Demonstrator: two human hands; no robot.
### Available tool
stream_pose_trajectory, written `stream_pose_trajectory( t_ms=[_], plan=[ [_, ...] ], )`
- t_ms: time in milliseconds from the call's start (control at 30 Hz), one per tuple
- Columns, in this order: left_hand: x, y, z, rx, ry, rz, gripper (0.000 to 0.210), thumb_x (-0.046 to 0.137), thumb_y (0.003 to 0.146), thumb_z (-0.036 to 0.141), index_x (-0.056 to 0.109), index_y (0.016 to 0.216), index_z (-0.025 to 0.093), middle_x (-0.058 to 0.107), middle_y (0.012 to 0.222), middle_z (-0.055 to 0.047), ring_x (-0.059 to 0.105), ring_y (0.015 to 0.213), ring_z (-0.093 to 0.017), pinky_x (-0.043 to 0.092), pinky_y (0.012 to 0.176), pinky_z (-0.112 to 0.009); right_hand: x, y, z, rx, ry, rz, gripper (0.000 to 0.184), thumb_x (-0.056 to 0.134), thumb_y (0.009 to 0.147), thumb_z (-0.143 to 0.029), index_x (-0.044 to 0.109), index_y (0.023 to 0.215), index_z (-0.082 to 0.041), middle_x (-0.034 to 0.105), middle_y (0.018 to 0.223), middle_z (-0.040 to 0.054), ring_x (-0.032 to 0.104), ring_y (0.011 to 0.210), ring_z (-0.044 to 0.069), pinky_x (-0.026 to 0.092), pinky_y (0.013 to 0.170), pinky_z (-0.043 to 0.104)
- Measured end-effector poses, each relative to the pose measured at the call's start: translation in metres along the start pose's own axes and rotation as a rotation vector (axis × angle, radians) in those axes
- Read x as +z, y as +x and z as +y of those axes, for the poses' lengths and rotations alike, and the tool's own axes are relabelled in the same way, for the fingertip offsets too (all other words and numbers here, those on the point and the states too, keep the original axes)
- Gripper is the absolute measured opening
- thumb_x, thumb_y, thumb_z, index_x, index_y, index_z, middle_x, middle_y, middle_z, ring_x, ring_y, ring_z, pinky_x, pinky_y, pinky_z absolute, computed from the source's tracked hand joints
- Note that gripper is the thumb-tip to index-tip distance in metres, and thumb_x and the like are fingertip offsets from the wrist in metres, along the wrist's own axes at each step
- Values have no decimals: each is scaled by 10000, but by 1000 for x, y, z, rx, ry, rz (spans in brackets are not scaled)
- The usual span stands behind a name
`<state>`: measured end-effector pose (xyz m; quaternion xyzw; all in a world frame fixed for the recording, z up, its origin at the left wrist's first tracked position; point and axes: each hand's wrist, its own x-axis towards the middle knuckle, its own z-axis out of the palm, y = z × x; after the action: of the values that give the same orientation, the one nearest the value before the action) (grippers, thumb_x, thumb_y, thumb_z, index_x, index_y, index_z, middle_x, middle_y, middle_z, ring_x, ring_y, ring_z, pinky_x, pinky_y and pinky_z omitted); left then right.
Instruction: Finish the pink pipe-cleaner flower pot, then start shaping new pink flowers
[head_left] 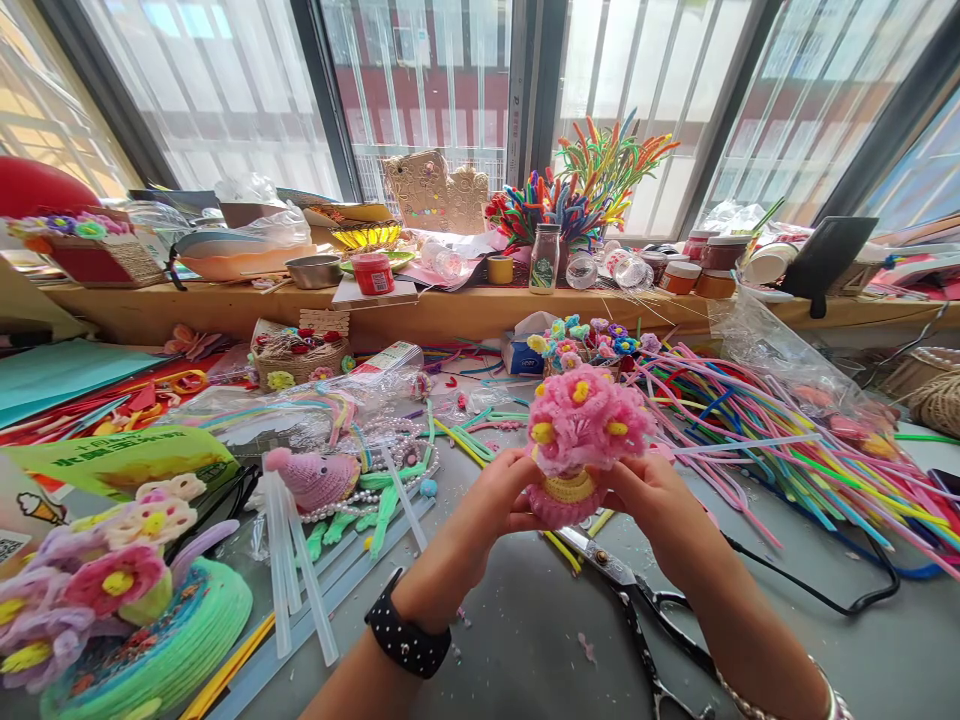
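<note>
A grey tabletop [510, 620] spread under everything, its far side bounded by a long brown ledge [450, 322] below the windows. Across its right half sprawled a loose heap of multicoloured fuzzy chenille stems [750, 440], crowding the room beyond the right forearm. At the near left edge, a curved green-and-blue fuzzy-stem basket with purple and pink flowers [172, 640] ran to the picture's border. Steel scissors with black handles [622, 575] lay below the hands, one handle partly behind the right forearm. Bare grey surface showed between them and the left forearm. Raised centrally over the table was a pink fuzzy flower cluster with yellow centres in a pink-and-yellow pot [592, 425]. The left hand [491, 505] and right hand [652, 500] gripped its pot from opposite sides, fingers drawn in. Translucent white plastic sticks [279, 570] fanned out left of the left forearm.
</note>
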<state>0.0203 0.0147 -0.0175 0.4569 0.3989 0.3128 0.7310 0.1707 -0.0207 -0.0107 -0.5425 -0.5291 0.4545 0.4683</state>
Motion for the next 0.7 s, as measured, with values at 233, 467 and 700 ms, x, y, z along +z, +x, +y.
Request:
stream_pose_trajectory(
  t_ms=[233,467,700],
  plan=[
    [1,0,1,-9,2,-1,621,621,617,533,508,1084,140,600,1019,-104,602,887,-226,469,817,-381,0,0,-2,14,17,-17,343,523,753,-401,689,890,-134,676,783,70,615,768,226,488,731,350],
    [0,-1,1,-7,-52,-22,546,628,637,483,538,1057,147,603,1088,-108,611,937,-248,481,824,-363,1,0,0,26,66,18,262,542,747,-375,662,776,-145,646,732,45,592,746,203,484,713,331],
    [2,-2,4,-18,-43,-14,483,593,690,491,578,1069,193,605,1130,-80,626,908,-220,505,763,-308,2,1,-5,-12,70,9,256,549,744,-401,645,728,-164,638,741,29,584,745,189,488,688,296]
  ],
)
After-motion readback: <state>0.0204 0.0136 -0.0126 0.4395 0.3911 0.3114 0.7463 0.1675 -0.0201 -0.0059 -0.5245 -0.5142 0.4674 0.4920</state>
